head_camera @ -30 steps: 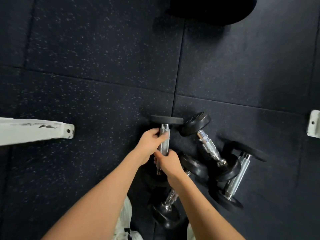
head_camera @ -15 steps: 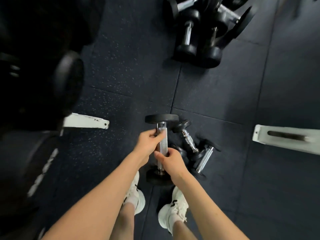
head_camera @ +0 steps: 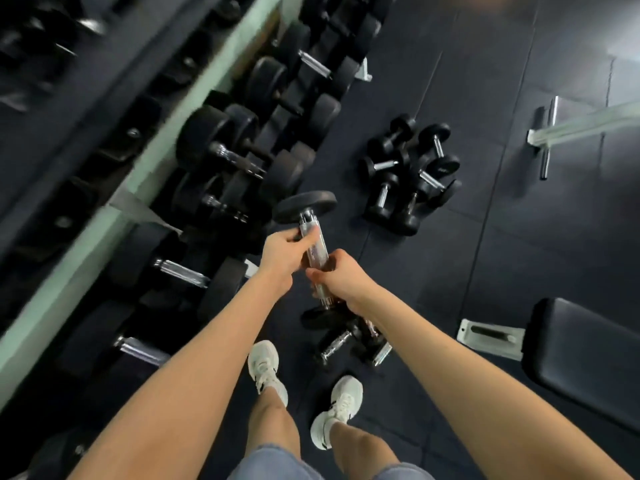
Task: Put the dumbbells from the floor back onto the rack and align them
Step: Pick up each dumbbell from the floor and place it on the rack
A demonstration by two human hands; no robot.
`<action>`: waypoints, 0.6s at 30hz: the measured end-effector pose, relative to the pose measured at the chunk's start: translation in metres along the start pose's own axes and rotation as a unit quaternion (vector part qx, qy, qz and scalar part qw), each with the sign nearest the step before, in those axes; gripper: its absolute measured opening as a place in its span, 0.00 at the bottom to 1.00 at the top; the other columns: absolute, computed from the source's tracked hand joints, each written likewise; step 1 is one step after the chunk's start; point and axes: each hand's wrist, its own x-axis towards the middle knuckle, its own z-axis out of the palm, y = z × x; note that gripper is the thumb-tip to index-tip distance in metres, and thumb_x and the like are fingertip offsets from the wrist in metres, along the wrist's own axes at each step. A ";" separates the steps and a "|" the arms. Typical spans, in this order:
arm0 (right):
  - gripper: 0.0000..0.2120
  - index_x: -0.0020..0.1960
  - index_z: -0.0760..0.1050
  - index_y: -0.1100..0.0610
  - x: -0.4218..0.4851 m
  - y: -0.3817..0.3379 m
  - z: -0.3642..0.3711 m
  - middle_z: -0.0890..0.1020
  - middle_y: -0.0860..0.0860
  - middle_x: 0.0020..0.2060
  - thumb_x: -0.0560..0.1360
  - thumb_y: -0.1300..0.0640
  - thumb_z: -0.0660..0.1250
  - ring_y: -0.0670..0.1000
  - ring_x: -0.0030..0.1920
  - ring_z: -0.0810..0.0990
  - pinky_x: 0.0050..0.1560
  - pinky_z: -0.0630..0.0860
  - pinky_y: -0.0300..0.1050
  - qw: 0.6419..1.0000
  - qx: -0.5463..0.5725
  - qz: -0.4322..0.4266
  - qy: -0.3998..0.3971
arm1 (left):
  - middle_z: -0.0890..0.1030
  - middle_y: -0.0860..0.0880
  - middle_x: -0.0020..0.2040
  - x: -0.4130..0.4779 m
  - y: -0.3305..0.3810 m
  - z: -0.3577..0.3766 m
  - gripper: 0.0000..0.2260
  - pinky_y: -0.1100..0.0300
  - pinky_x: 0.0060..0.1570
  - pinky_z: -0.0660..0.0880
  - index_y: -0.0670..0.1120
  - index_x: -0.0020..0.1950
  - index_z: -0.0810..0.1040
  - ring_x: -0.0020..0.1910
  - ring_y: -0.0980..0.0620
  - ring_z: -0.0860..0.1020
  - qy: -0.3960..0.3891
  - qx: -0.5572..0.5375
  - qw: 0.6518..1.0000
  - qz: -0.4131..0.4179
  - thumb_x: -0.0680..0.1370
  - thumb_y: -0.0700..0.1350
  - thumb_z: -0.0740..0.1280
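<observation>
I hold one black dumbbell [head_camera: 304, 206] with a chrome handle upright in the air, well above the floor. My left hand [head_camera: 284, 249] grips the upper part of the handle and my right hand [head_camera: 341, 277] grips the lower part. Its bottom head [head_camera: 322, 317] shows below my right wrist. The dumbbell rack [head_camera: 145, 174], with a pale green rail and rows of large black dumbbells, runs along the left. A few small dumbbells [head_camera: 349, 341] lie on the floor just under my hands. A pile of several more dumbbells [head_camera: 408, 174] lies farther ahead.
A black padded bench [head_camera: 585, 362] with a white foot bracket [head_camera: 490, 337] stands at the right. Another white bench frame [head_camera: 568, 129] is at the far right. My white shoes [head_camera: 265, 368] stand on the dark rubber floor beside the floor dumbbells.
I have stood up, lifting the dumbbell off the floor with both hands. The view has turned so the rack now fills the left side and the far pile is in view.
</observation>
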 end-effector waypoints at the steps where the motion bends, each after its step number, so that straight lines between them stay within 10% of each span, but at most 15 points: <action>1: 0.15 0.56 0.66 0.60 -0.007 -0.018 0.005 0.80 0.62 0.50 0.75 0.60 0.69 0.55 0.41 0.80 0.44 0.81 0.50 1.000 -0.019 -0.018 -0.004 | 0.82 0.47 0.42 -0.007 0.014 -0.010 0.02 0.57 0.43 0.80 0.46 0.45 0.81 0.44 0.48 0.81 0.013 -0.014 1.000 0.009 0.75 0.44 0.69; 14: 0.09 0.52 0.75 0.64 -0.018 -0.200 0.181 0.81 0.58 0.41 0.74 0.61 0.68 0.54 0.40 0.81 0.49 0.82 0.56 0.964 -0.171 -0.142 -0.145 | 0.82 0.46 0.41 -0.045 0.128 -0.225 0.05 0.47 0.52 0.80 0.51 0.38 0.79 0.49 0.43 0.82 0.211 -0.122 0.967 0.075 0.73 0.47 0.71; 18: 0.09 0.43 0.68 0.55 -0.001 -0.230 0.267 0.80 0.58 0.42 0.75 0.62 0.68 0.51 0.36 0.79 0.34 0.81 0.44 0.953 -0.195 -0.145 -0.182 | 0.83 0.45 0.42 -0.045 0.134 -0.312 0.06 0.47 0.52 0.79 0.50 0.38 0.80 0.49 0.43 0.82 0.270 -0.151 0.950 0.051 0.73 0.49 0.71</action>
